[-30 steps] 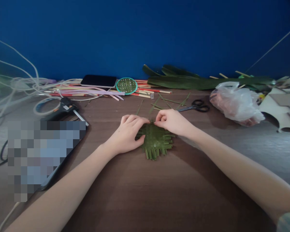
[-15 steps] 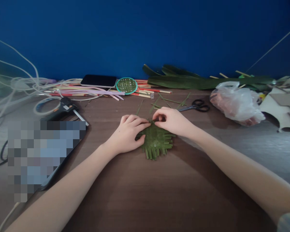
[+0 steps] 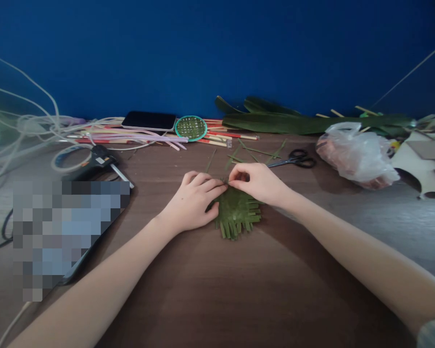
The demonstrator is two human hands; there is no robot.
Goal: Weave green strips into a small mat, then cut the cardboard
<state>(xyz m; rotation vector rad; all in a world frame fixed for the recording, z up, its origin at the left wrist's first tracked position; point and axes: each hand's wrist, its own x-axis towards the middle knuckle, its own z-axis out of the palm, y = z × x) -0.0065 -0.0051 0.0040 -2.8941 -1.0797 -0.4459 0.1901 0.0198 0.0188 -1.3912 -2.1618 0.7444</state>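
A small mat woven from green leaf strips (image 3: 237, 213) lies flat on the brown table (image 3: 239, 290), with loose strip ends sticking out at its near and right edges. My left hand (image 3: 192, 200) rests on the mat's left part, fingers pressed down on it and thumb at its edge. My right hand (image 3: 257, 182) sits at the mat's far edge, fingertips pinched on a strip there. The fingertips of both hands nearly meet at the mat's far edge.
Black scissors (image 3: 293, 158) lie behind my right hand beside loose green strips (image 3: 253, 152). Along the blue wall are long green leaves (image 3: 297, 122), a phone (image 3: 150, 121), a round teal-rimmed woven piece (image 3: 190, 128), coloured sticks (image 3: 130, 137), white cords (image 3: 29, 125), a glue gun (image 3: 96, 162), a plastic bag (image 3: 355, 153).
My right hand's fingertips have shifted slightly left along the mat's far edge towards my left hand. The left hand has edged a little to the right on the mat.
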